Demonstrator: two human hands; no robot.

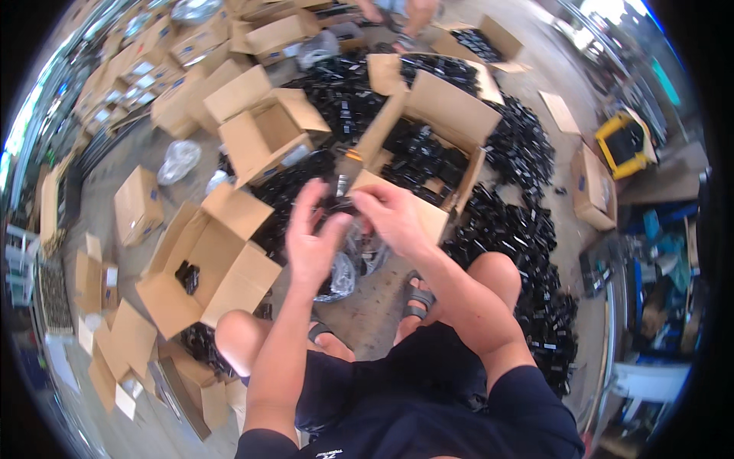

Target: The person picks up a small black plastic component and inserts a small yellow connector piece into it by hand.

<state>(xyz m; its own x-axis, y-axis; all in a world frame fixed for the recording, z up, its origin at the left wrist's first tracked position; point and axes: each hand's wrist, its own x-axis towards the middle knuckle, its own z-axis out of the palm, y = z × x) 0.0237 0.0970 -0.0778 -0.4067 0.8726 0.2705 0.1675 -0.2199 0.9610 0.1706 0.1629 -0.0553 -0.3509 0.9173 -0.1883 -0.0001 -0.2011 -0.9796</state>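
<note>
My left hand (308, 243) is raised in front of my knees, its fingers and thumb apart beside a small dark part (334, 204). Just to its right, my right hand (395, 219) has thumb and fingers pinched at that part; its exact shape is blurred. A silvery piece with an orange-yellow end (352, 155) shows just beyond my fingers. Crumpled clear plastic (342, 274) lies below the hands. Beyond my right hand stands an open cardboard box (453, 105) partly filled with small black parts (424, 153).
Black parts (527, 222) lie heaped on the floor. At left, an open carton (172, 298) holds a few black pieces; another open carton (252, 149) stands behind it. Stacked boxes (145, 65) fill the far left. A yellow-framed item (625, 145) sits right. Another person's hands (417, 15) show at the top.
</note>
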